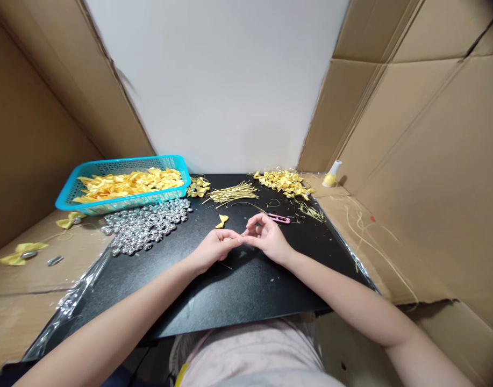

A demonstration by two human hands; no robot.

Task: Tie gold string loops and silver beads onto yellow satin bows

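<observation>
At the middle of the black tabletop (246,301), the left hand (214,250) and the right hand (271,240) meet fingertip to fingertip, both apparently pinching a small yellowish piece (242,236) that is largely hidden from view. Slipping is the likeliest fault: the piece seems to offer little to hold, and an uneven pull from either side could free it or twist it askew. A thin strand (227,265) projecting below the left hand might catch; whether it joins the held piece cannot be told. The pink tool (279,219), just beyond the right hand, could be nudged aside, and a leftward sweep of the left hand might scatter the silver beads (145,228). Relative to the grip, the piece lies at the very fingertips, between the two hands and away from both palms; a single yellow bow (221,221) rests just beyond the left hand, not held.
</observation>
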